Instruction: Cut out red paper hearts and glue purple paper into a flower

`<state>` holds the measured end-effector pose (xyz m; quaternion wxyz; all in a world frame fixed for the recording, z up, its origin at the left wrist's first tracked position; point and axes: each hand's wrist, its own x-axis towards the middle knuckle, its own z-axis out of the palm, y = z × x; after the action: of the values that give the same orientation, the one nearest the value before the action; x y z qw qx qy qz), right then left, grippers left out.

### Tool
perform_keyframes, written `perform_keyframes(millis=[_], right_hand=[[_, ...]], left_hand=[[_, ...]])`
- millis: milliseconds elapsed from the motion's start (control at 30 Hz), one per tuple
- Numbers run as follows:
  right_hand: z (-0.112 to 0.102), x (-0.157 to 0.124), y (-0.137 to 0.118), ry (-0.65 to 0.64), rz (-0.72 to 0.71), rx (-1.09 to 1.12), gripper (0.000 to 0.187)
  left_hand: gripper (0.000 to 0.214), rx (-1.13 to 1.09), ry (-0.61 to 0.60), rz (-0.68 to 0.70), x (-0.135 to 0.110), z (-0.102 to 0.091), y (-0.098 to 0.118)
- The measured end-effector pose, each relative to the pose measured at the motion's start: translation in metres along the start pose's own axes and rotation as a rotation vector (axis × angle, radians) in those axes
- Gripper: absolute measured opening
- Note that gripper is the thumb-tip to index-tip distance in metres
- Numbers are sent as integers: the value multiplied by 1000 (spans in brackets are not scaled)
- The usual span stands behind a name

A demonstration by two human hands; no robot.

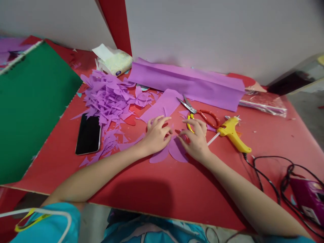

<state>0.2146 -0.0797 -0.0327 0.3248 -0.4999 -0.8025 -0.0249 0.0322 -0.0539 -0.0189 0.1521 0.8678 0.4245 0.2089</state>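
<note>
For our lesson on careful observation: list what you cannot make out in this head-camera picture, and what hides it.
Head view throughout.
The purple petals: middles hidden under the left hand and right hand.
The yellow loop: mostly covered by the right hand.
The purple device: cut off by the right edge.
The tissue pack: label too small.

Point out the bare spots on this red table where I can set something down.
Bare: the near edge between the forearms, this side of the left hand and right hand; the patch between the glue gun and packet. Crowded: scraps by the phone, scissors, cables.
</note>
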Motion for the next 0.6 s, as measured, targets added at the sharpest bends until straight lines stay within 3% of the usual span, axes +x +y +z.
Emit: perform_keyframes(millis=[167,600], right_hand=[[8,-3,-3,9,-24,-26,9],[12,-7,-4,-43,-58,-111,10]], left_hand=[[14,4,7,66,-5,12,-3],[16,-17,-41,46,-7,14,-8]])
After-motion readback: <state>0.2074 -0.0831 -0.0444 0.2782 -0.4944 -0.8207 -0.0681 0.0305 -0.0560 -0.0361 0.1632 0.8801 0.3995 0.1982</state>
